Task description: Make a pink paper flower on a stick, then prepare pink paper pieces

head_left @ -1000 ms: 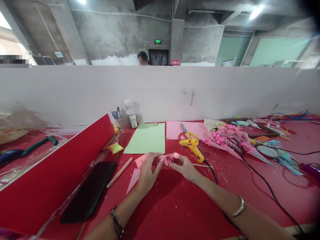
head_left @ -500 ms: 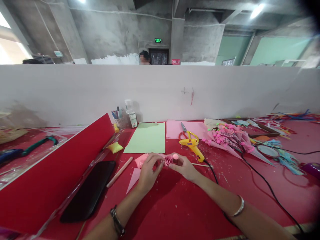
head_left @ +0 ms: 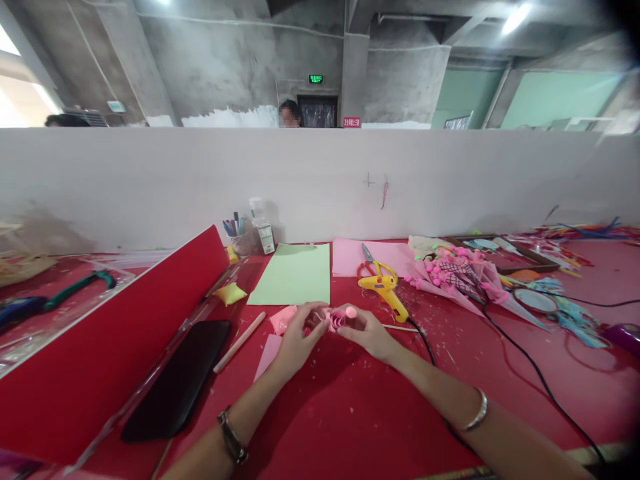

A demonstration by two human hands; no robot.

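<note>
Between my two hands is a pink spiral of curled paper (head_left: 339, 321), with a small pink ball (head_left: 351, 312) at its upper right. My left hand (head_left: 303, 337) pinches the spiral's left side between thumb and fingers. On the other side, my right hand (head_left: 369, 335) grips it, thumb in front and fingers behind. A pink clay-like lump (head_left: 283, 320) lies just beyond my left hand, and a pink paper piece (head_left: 269, 355) is partly under that wrist. Behind my right hand rests a thin stick (head_left: 400, 329).
A yellow glue gun (head_left: 384, 293) with a black cord and scissors (head_left: 373, 260) lie beyond my right hand. Green paper (head_left: 295, 273) and pink paper (head_left: 345, 257) lie at the back. A black phone (head_left: 177, 380) and a red upright panel (head_left: 115, 340) are on the left. Pink bouquets (head_left: 455, 277) lie right.
My left hand has shifted slightly, its fingers more curled at the spiral's left side. My right hand keeps almost the same place and grip.
</note>
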